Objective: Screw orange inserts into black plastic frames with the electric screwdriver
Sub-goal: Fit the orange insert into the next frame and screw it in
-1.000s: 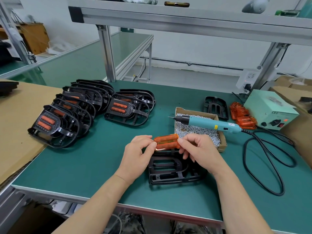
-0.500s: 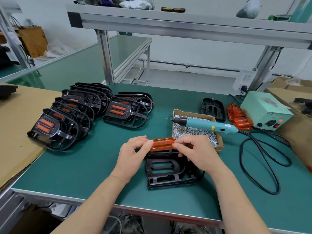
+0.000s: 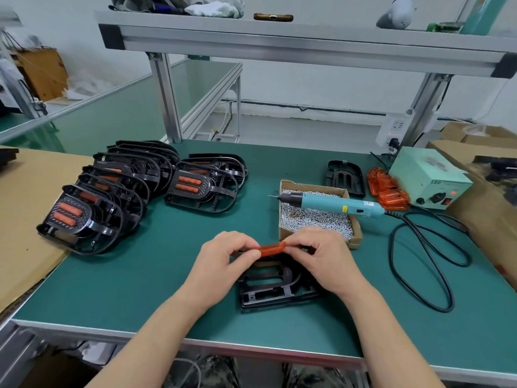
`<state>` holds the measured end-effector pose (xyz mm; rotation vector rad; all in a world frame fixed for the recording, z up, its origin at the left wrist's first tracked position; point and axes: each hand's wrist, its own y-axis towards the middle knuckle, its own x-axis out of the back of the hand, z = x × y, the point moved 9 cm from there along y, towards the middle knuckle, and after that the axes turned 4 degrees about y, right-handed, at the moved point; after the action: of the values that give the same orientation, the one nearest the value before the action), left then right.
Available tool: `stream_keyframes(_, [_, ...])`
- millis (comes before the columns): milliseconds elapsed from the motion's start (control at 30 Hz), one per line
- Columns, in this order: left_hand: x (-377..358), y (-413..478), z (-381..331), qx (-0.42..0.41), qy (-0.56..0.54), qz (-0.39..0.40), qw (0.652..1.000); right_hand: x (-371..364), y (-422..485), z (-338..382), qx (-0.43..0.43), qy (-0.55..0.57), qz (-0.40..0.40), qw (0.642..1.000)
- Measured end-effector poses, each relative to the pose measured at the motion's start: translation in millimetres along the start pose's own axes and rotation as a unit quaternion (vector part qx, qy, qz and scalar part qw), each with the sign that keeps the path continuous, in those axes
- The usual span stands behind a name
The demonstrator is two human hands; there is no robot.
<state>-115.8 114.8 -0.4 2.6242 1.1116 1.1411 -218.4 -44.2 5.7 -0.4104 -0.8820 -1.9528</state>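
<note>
My left hand (image 3: 223, 261) and my right hand (image 3: 326, 257) pinch the two ends of an orange insert (image 3: 270, 249), held edge-on just above the far end of a black plastic frame (image 3: 275, 287) lying flat on the green mat. The teal electric screwdriver (image 3: 333, 204) lies untouched across a cardboard box of small silver screws (image 3: 316, 219). More orange inserts (image 3: 387, 189) are piled at the back right, beside a lone black frame (image 3: 345, 177).
Several black frames with orange inserts (image 3: 112, 197) lean in rows at the left, partly on brown cardboard (image 3: 25, 219). A pale green power box (image 3: 429, 177) stands at the right; its black cable (image 3: 419, 261) loops over the mat. Cardboard boxes (image 3: 489, 219) edge the right side.
The orange insert has been tilted from showing its broad face to edge-on and lowered toward the black frame. Both hands stay on its ends. The view has shifted slightly.
</note>
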Motion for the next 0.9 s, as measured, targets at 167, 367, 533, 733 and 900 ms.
stream_keyframes(167, [-3.1, -17.1, -15.1, -0.092, 0.053, -0.026, 0.994, 1.3, -4.2, -1.3, 0.000, -0.001, -0.015, 1.000])
stream_keyframes(367, [-13.9, -28.3, -12.8, -0.137, 0.089, -0.015, 0.986, 18.4, -8.1, -7.0, -0.030, 0.052, -0.107, 0.992])
stream_keyframes(533, [-18.4, -30.1, -19.4, -0.187, 0.135, 0.029, 0.973, 24.4, -10.4, -10.4, -0.038, 0.076, -0.127, 0.988])
stream_keyframes(733, [-16.1, -34.8, -18.3, -0.170, 0.121, 0.049, 0.977, 27.2, -11.7, -17.7, -0.047, 0.074, -0.135, 0.987])
stream_keyframes(900, [-11.2, -33.3, -13.9, -0.151, 0.132, 0.051, 0.978, 28.9, -13.6, -17.7, -0.045, 0.078, -0.148, 0.985])
